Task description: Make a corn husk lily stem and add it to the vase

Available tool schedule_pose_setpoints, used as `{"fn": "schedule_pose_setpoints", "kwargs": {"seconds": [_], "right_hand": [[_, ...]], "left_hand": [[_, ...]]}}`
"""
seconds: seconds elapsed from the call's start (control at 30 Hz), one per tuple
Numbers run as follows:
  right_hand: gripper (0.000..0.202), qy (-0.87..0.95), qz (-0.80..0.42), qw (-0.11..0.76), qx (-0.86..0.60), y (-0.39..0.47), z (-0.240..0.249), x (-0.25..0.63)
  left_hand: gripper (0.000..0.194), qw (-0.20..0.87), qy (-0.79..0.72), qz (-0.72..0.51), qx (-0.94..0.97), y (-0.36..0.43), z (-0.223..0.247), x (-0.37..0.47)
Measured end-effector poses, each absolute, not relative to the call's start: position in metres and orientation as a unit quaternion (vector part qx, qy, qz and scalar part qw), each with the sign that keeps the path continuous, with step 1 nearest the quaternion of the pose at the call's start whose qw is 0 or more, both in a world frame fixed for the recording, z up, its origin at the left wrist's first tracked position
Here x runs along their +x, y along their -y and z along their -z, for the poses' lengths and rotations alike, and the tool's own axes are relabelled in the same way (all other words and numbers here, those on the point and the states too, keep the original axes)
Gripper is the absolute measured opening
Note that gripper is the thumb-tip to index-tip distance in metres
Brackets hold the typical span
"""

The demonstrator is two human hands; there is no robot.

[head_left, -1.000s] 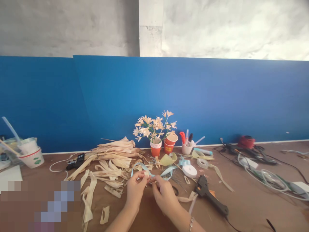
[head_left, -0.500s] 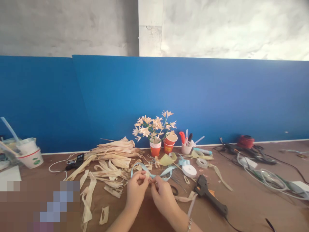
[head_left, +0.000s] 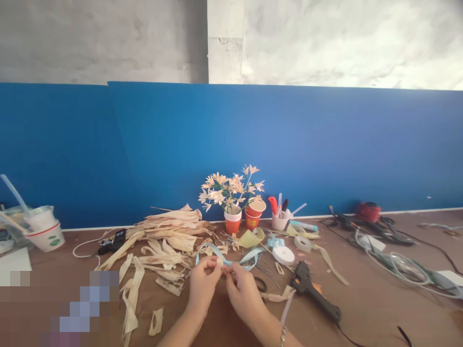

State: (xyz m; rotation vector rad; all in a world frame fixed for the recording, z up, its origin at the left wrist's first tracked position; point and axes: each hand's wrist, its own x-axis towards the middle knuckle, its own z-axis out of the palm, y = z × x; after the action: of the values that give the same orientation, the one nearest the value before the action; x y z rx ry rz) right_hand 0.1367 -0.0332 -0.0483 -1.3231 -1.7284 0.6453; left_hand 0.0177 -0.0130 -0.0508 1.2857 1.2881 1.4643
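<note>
1. Left hand [head_left: 204, 284]: thumb and fingers pinched on a small pale piece [head_left: 219, 261]. I read it as held; too small on my feed to tell its shape.
2. Right hand [head_left: 244, 289]: fingers bent, tips drawn together just right of that piece. I can't tell whether they grip anything. Bracelet [head_left: 283, 336] on the wrist.
3. Pale piece sits at the left fingertips, near-center of the table [head_left: 354, 313], in line with a light blue ribbon [head_left: 254, 253] looping on the far side of both hands.
4. Left of the hands: heap of dry pale strips [head_left: 173, 224], long loose strip [head_left: 132, 294] nearer, and a scrap with a slit [head_left: 156, 322] nearest.
5. Far center: pale flowers [head_left: 237, 183] on green stems in a red-and-white cup [head_left: 232, 224]; stacked red cups [head_left: 253, 221] just right of it, then a white pen cup [head_left: 279, 222].
6. Right of the hands: white roll [head_left: 284, 256], tape roll [head_left: 303, 244] a bit farther, black glue gun [head_left: 314, 291] nearer, lying with its handle toward me.
7. Far right: pale looped cable [head_left: 390, 265] and a red object [head_left: 369, 212] I can't identify.
8. Far left: white cup [head_left: 47, 237] with red rim. Blue partition [head_left: 253, 130] behind everything.
</note>
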Motion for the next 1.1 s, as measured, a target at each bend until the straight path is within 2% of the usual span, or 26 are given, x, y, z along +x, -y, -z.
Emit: {"fn": "schedule_pose_setpoints", "kwargs": {"seconds": [0.23, 0.53, 0.73, 0.87, 0.97, 1.1], "right_hand": [[0.02, 0.568, -0.472, 0.421, -0.527, 0.0269, 0.0556, 0.132], [0.017, 0.614, -0.375, 0.457, -0.523, 0.0311, 0.0534, 0.1339], [0.023, 0.522, -0.538, 0.44, -0.495, 0.0262, 0.056, 0.1307], [0.029, 0.475, -0.6, 0.44, -0.47, 0.0231, 0.055, 0.1313], [0.027, 0.506, -0.568, 0.424, -0.491, 0.0242, 0.0543, 0.1322], [0.019, 0.637, -0.342, 0.433, -0.538, 0.0312, 0.053, 0.1345]], "left_hand": [[0.018, 0.384, -0.507, -0.57, 0.52, 0.0101, 0.0546, 0.0161], [0.015, 0.402, -0.496, -0.575, 0.511, 0.0109, 0.0565, 0.0164], [0.015, 0.393, -0.501, -0.572, 0.518, 0.0107, 0.055, 0.0162], [0.015, 0.398, -0.5, -0.571, 0.515, 0.0103, 0.0555, 0.017], [0.014, 0.395, -0.503, -0.571, 0.515, 0.0096, 0.0574, 0.0169], [0.013, 0.386, -0.505, -0.57, 0.521, 0.0095, 0.0588, 0.0157]]}}
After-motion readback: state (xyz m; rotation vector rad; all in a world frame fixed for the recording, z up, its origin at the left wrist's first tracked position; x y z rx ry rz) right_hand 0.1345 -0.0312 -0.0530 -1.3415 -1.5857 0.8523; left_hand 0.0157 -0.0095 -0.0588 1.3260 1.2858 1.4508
